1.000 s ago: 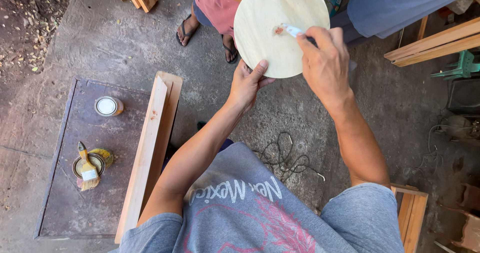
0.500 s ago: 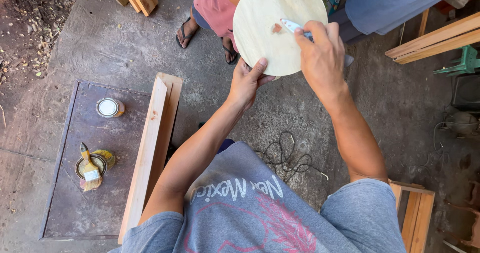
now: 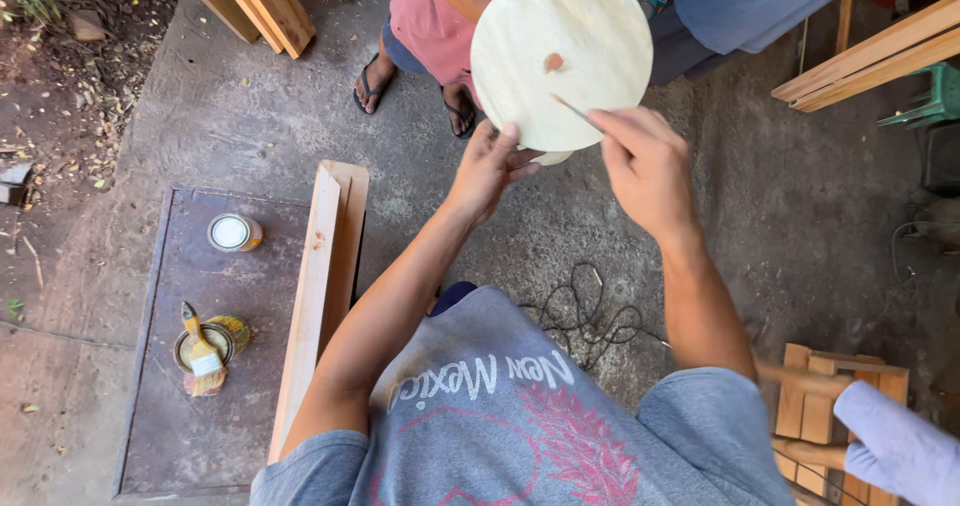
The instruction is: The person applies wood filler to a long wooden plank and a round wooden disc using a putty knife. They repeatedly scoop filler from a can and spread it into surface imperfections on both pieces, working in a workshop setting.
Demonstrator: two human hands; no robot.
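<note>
Our left hand (image 3: 492, 166) clamped the round wooden disc (image 3: 560, 56) steady by its rim; right-hand fingers (image 3: 640, 161) pinched the thin tool (image 3: 572, 109), best dabbed lightly

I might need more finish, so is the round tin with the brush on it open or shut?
Open: the round tin has no lid, and the yellow-handled paintbrush lies across its rim.

I see a pale, smooth wooden disc (image 3: 560, 56), matt, with one small brown knot-like spot. My left hand (image 3: 490, 166) grips its lower edge. On the dull, rusty-looking metal sheet (image 3: 160, 406), near its left edge, sits a shiny metal can (image 3: 235, 233) and an open tin with a bristle brush (image 3: 203, 358). Along the sheet's right edge lies a raw, unfinished wooden plank (image 3: 320, 286). The concrete floor (image 3: 800, 196) looks rough and stained.
</note>
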